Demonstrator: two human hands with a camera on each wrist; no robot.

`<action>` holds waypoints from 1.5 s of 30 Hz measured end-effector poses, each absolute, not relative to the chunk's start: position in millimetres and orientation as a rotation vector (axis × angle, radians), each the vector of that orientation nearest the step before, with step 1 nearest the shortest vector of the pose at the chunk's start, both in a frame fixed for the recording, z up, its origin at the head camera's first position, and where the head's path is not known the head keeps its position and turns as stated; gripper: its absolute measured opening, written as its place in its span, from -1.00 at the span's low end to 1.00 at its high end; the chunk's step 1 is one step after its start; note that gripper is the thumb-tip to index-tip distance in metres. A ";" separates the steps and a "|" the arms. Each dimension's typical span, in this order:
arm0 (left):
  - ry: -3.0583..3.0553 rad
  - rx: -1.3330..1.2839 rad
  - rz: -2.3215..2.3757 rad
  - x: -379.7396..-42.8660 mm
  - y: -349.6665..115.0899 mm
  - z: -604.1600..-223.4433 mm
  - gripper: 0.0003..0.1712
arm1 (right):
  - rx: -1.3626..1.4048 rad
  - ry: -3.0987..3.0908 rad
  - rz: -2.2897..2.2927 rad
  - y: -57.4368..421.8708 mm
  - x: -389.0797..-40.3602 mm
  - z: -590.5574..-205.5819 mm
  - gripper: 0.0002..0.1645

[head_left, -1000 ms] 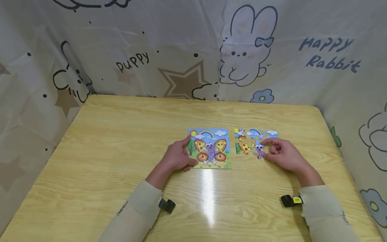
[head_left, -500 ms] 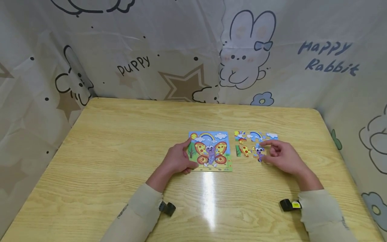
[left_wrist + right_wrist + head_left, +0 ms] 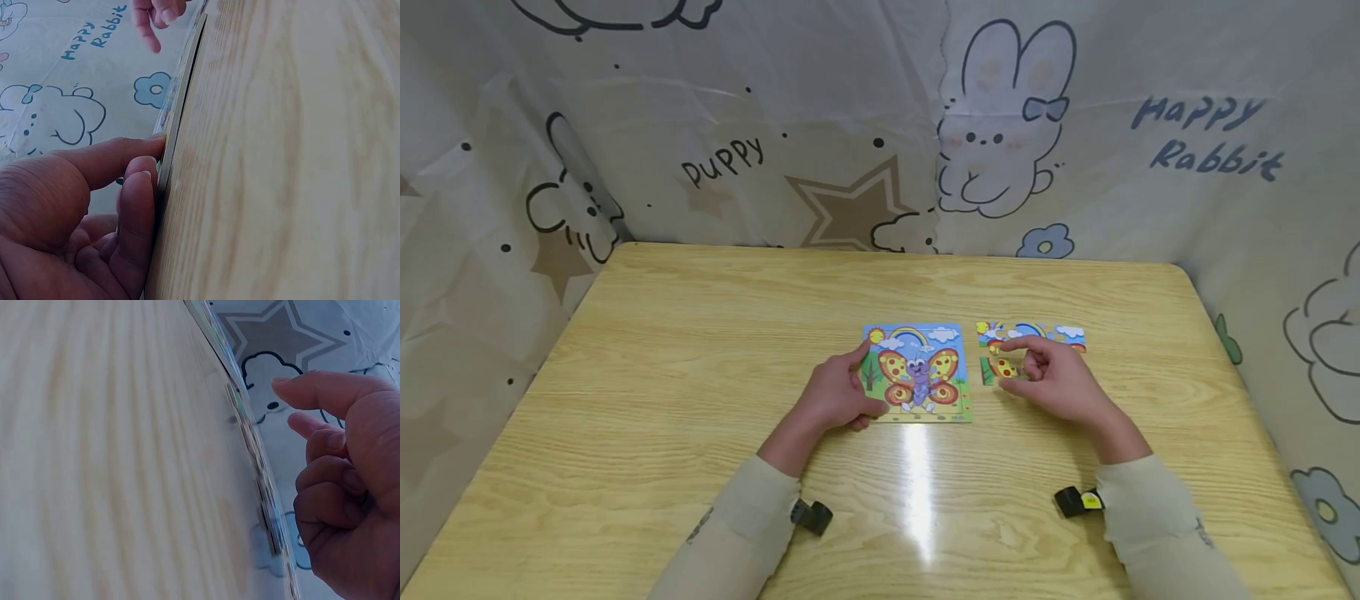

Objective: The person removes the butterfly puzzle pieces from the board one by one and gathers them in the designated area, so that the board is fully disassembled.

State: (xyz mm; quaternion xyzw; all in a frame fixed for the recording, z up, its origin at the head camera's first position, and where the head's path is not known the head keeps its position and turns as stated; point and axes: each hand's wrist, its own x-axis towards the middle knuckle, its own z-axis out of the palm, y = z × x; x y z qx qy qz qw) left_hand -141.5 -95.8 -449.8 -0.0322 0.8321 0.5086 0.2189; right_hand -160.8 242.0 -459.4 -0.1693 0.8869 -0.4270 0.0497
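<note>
A square butterfly puzzle [image 3: 917, 367] lies flat on the table. My left hand [image 3: 838, 392] holds it by its left side, thumb at the lower corner and index finger near the upper one. In the left wrist view the thumb rests on the edge of the puzzle board [image 3: 185, 87], with curled fingers against it. Over the loose jigsaw pieces, my right hand [image 3: 1060, 379] has thumb and index finger apart and nothing between them. Below it lies a tree-and-wing piece [image 3: 987, 372]; behind are a sun piece [image 3: 985, 328], a rainbow piece [image 3: 1028, 328] and a cloud piece [image 3: 1070, 334].
The wooden table [image 3: 662, 350] extends on both sides of the puzzle. A printed curtain [image 3: 820, 100] hangs along its back and sides. Each wrist carries a small black camera [image 3: 812, 517]. The right hand covers part of the loose pieces.
The right hand has moved left, from the butterfly-face piece to above the tree-and-wing piece, and now hides the face piece. The left hand stays on the puzzle board.
</note>
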 end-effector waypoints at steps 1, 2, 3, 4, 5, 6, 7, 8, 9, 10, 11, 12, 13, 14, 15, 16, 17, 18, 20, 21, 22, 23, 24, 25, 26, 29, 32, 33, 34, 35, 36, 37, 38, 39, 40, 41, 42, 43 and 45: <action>2.301 -0.090 1.407 -141.5 -95.8 -450.0 0.21 | -0.516 2.692 -1.297 238.8 -161.2 -459.3 -0.51; 2.298 -0.090 1.407 -141.6 -95.8 -450.3 0.21 | -0.519 2.683 -1.295 235.5 -161.6 -459.2 -0.50; 2.296 -0.089 1.408 -141.7 -95.8 -450.7 0.21 | -0.523 2.675 -1.290 232.2 -162.0 -459.0 -0.49; 2.295 -0.089 1.408 -141.7 -95.8 -451.0 0.21 | -0.528 2.677 -1.273 229.1 -162.5 -459.1 -0.47; 2.296 -0.086 1.406 -141.8 -95.9 -451.4 0.21 | -0.533 2.679 -1.257 225.9 -163.1 -459.1 -0.46; 2.298 -0.084 1.405 -141.8 -96.0 -451.8 0.21 | -0.541 2.677 -1.247 222.7 -163.7 -459.2 -0.45; 2.302 -0.080 1.404 -141.9 -96.3 -452.3 0.21 | -0.548 2.676 -1.236 219.5 -164.3 -459.1 -0.43; 2.304 -0.078 1.403 -141.9 -96.5 -452.5 0.21 | -0.552 2.671 -1.233 216.5 -164.9 -458.8 -0.42; 2.307 -0.076 1.402 -141.9 -96.7 -452.6 0.21 | -0.554 2.666 -1.229 213.4 -165.4 -458.2 -0.41; 2.308 -0.075 1.403 -142.0 -96.9 -452.6 0.21 | -0.556 2.660 -1.225 210.5 -166.1 -458.0 -0.40; 2.308 -0.074 1.404 -142.0 -97.0 -452.6 0.21 | -0.555 2.650 -1.229 207.6 -166.5 -457.1 -0.39; 2.307 -0.074 1.406 -142.0 -97.1 -452.5 0.21 | -0.556 2.642 -1.234 204.9 -166.9 -456.4 -0.38; 2.306 -0.073 1.408 -142.1 -97.1 -452.3 0.21 | -0.552 2.638 -1.232 202.5 -167.0 -455.7 -0.38; 2.302 -0.075 1.410 -142.1 -96.8 -452.0 0.22 | -0.552 2.635 -1.230 200.3 -167.2 -455.3 -0.37; 2.300 -0.077 1.413 -142.2 -96.7 -452.0 0.22 | -0.550 2.636 -1.223 198.3 -167.4 -455.0 -0.36; 2.298 -0.080 1.415 -142.2 -96.6 -451.8 0.22 | -0.550 2.634 -1.218 196.6 -167.9 -455.1 -0.35; 2.296 -0.082 1.416 -142.3 -96.5 -451.7 0.22 | -0.546 2.628 -1.219 194.9 -168.0 -454.6 -0.35; 2.296 -0.083 1.415 -142.2 -96.2 -452.0 0.22 | -0.543 2.626 -1.214 193.8 -168.2 -455.1 -0.34; 2.295 -0.083 1.413 -142.0 -95.7 -452.7 0.22 | -0.536 2.622 -1.197 192.1 -168.7 -455.9 -0.35; 2.296 -0.083 1.411 -142.0 -95.5 -453.0 0.22 | -0.531 2.620 -1.191 191.3 -169.0 -456.2 -0.35; 2.296 -0.081 1.409 -142.0 -95.4 -453.6 0.22 | -0.529 2.618 -1.187 190.6 -169.5 -456.5 -0.36; 2.299 -0.079 1.405 -142.0 -95.3 -453.8 0.22 | -0.529 2.616 -1.182 189.7 -170.0 -456.7 -0.37; 2.301 -0.078 1.402 -142.0 -95.3 -453.9 0.21 | -0.537 2.616 -1.172 189.0 -170.7 -457.2 -0.38; 2.303 -0.079 1.399 -142.0 -95.4 -453.9 0.21 | -0.545 2.614 -1.166 188.1 -171.4 -457.4 -0.38; 2.305 -0.079 1.398 -142.0 -95.5 -453.8 0.21 | -0.553 2.612 -1.161 187.3 -172.0 -457.4 -0.39; 2.303 -0.078 1.405 -142.0 -96.1 -453.1 0.22 | -0.574 2.604 -1.147 185.0 -173.9 -457.6 -0.40; 2.296 -0.071 1.416 -142.0 -97.4 -452.6 0.22 | -0.580 2.600 -1.131 182.6 -175.9 -457.2 -0.40; 2.292 -0.068 1.417 -142.0 -97.8 -452.4 0.22 | -0.580 2.599 -1.121 182.0 -176.6 -457.0 -0.40; 2.289 -0.067 1.418 -142.0 -98.1 -452.2 0.22 | -0.578 2.597 -1.112 181.5 -177.2 -456.8 -0.41; 2.290 -0.064 1.417 -142.0 -98.2 -452.0 0.22 | -0.578 2.594 -1.102 181.1 -177.9 -456.6 -0.42; 2.291 -0.063 1.416 -142.0 -98.3 -451.8 0.22 | -0.575 2.589 -1.094 180.6 -178.5 -456.2 -0.42; 2.295 -0.061 1.414 -142.1 -98.3 -451.6 0.22 | -0.570 2.587 -1.082 180.3 -179.1 -455.8 -0.42; 2.298 -0.059 1.414 -142.3 -98.3 -451.7 0.21 | -0.566 2.586 -1.069 180.0 -179.8 -455.4 -0.43; 2.300 -0.060 1.415 -142.4 -98.2 -451.6 0.21 | -0.562 2.585 -1.055 179.7 -180.6 -454.9 -0.44; 2.302 -0.059 1.416 -142.4 -98.1 -451.7 0.22 | -0.556 2.583 -1.045 179.3 -181.3 -454.2 -0.45; 2.303 -0.059 1.417 -142.5 -98.0 -451.7 0.22 | -0.551 2.581 -1.034 178.9 -182.0 -453.7 -0.45; 2.303 -0.059 1.418 -142.5 -97.9 -451.9 0.22 | -0.543 2.579 -1.025 178.5 -182.5 -453.2 -0.46; 2.304 -0.057 1.418 -142.4 -97.8 -452.0 0.22 | -0.538 2.578 -1.014 178.2 -183.1 -452.9 -0.47; 2.301 -0.061 1.419 -142.1 -97.6 -452.2 0.22 | -0.527 2.572 -1.001 177.6 -183.6 -452.4 -0.48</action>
